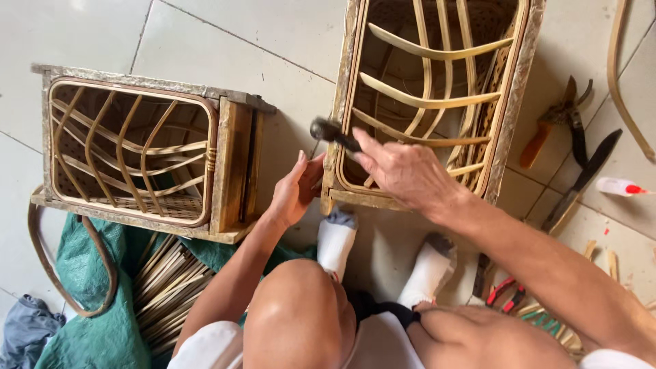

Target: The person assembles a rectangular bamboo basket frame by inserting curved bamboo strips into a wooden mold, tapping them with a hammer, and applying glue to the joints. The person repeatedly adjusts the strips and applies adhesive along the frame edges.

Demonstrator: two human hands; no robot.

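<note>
My right hand [403, 171] grips a small hammer [331, 132] with a dark head, held over the near left corner of a rattan basket in a wooden frame [516, 96]. My left hand [295, 188] presses against that same corner from the left side, fingers on the frame's edge. The basket has curved rattan strips across its opening. My feet in white socks [336, 239] rest against the frame's near edge.
A second framed rattan basket [130, 147] lies to the left on the tiled floor. A bundle of thin rattan sticks [164, 287] lies on green cloth [96, 328]. Pruning shears [560, 119], a dark knife [581, 178], a small glue bottle [618, 186] and red-handled pliers [502, 292] sit at right.
</note>
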